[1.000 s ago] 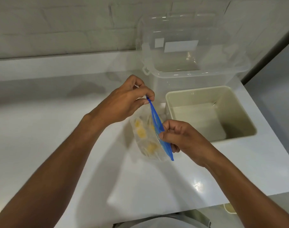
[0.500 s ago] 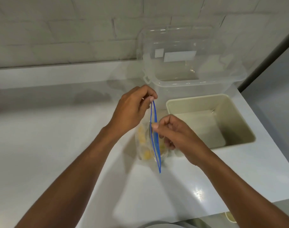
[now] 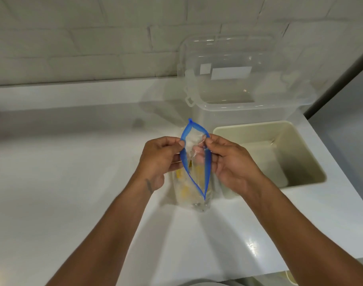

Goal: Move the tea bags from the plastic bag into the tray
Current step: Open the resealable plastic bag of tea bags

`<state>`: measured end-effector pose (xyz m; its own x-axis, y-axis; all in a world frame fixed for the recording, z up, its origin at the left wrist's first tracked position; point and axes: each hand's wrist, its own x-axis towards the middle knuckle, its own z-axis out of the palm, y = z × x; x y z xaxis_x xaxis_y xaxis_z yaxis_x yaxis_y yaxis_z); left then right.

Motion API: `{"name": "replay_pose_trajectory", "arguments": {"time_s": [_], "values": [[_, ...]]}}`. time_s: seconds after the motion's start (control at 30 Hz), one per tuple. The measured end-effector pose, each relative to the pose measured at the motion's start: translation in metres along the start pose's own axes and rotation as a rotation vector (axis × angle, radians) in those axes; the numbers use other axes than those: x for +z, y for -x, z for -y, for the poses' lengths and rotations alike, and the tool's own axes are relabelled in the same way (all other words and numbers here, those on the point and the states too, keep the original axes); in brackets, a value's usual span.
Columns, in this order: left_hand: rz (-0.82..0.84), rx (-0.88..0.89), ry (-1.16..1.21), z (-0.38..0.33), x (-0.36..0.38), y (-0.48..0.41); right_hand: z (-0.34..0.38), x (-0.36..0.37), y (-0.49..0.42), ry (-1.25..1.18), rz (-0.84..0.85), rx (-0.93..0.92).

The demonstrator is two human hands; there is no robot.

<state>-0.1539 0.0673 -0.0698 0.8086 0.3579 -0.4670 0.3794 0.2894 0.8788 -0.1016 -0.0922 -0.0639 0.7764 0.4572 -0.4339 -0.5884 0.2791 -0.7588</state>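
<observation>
Tea bags (image 3: 183,183) sit low inside the upright plastic bag (image 3: 195,196), which is spread open, its opening's long axis 12-to-6. Left hand (image 3: 160,159) and right hand (image 3: 232,162) each pinch one side. Tray (image 3: 296,153) lies at 3 o'clock, nearer the right hand.

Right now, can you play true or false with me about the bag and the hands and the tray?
1. The blue zip top of the plastic bag is pulled open. True.
2. Only one hand holds the bag. False: the left hand and the right hand each pinch one side of the blue zip top.
3. The tray is full of tea bags. False: nothing shows in the tray, and the yellow tea bags are inside the plastic bag.
4. The tray sits on the right, next to the right hand. True.
</observation>
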Motion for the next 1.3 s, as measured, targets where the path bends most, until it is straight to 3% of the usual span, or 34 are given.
{"name": "replay_pose_trajectory", "arguments": {"time_s": [0.13, 0.27, 0.4, 0.57, 0.63, 0.77, 0.97, 1.1, 1.17, 1.2, 1.3], "values": [[0.083, -0.286, 0.583, -0.004, -0.007, -0.009, -0.004, -0.017, -0.011, -0.340, 0.000, 0.171], [0.182, -0.394, 0.721, -0.003, -0.004, -0.018, -0.010, -0.025, -0.017, -0.368, -0.032, 0.274], [0.328, -0.450, 0.455, 0.001, -0.008, -0.022, -0.009, -0.030, -0.023, -0.448, -0.005, 0.300], [0.372, -0.207, -0.307, 0.005, -0.012, -0.019, -0.020, -0.042, -0.036, -0.531, 0.058, 0.262], [0.317, -0.109, -0.393, 0.008, -0.009, -0.021, -0.020, -0.042, -0.033, -0.514, 0.100, 0.249], [0.152, -0.050, -0.208, 0.009, -0.006, -0.024, -0.006, -0.027, -0.013, 0.041, -0.034, 0.055], [0.133, -0.171, 0.246, 0.010, -0.008, -0.026, 0.004, -0.024, 0.004, 1.358, -0.341, -0.354], [0.132, -0.134, 0.267, 0.020, -0.006, -0.028, -0.001, -0.025, 0.010, 1.669, -0.450, -0.465], [0.073, -0.103, 0.230, 0.021, -0.006, -0.025, -0.006, -0.027, 0.006, 1.604, -0.436, -0.492], [0.053, -0.068, 0.187, 0.020, -0.007, -0.022, -0.006, -0.028, 0.004, 1.416, -0.413, -0.467], [0.009, 0.109, -0.049, 0.023, -0.010, -0.021, -0.003, -0.022, 0.002, 0.478, -0.238, -0.201]]}}
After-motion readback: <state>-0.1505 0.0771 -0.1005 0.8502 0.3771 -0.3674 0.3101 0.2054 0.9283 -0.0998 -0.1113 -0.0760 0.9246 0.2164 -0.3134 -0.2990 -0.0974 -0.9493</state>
